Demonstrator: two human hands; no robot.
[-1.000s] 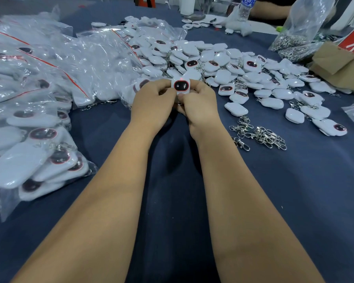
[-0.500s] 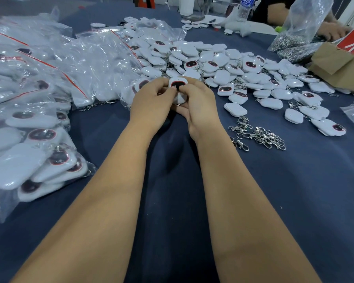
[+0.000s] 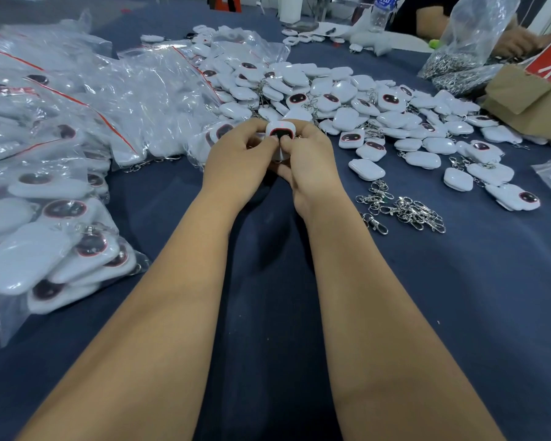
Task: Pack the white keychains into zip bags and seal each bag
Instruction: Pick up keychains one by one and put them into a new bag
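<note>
A white keychain (image 3: 280,131) with a dark red-rimmed face is held up between both hands above the dark blue table (image 3: 458,297). My left hand (image 3: 236,163) pinches its left side and my right hand (image 3: 306,167) pinches its right side, thumbs meeting on its lower edge. Behind them lies a heap of loose white keychains (image 3: 363,106). Packed zip bags (image 3: 61,138) with red seal strips are piled at the left. Whether a bag is around the held keychain, I cannot tell.
Loose metal clasps (image 3: 404,211) lie right of my right wrist. At the far right stand a clear bag of metal parts (image 3: 468,43), a cardboard box (image 3: 528,97) and a water bottle (image 3: 383,11). Another person's hand (image 3: 516,43) works there.
The held keychain has tilted and dropped a little between my fingers, its dark face now turned more toward me. Both hands stay in the same place.
</note>
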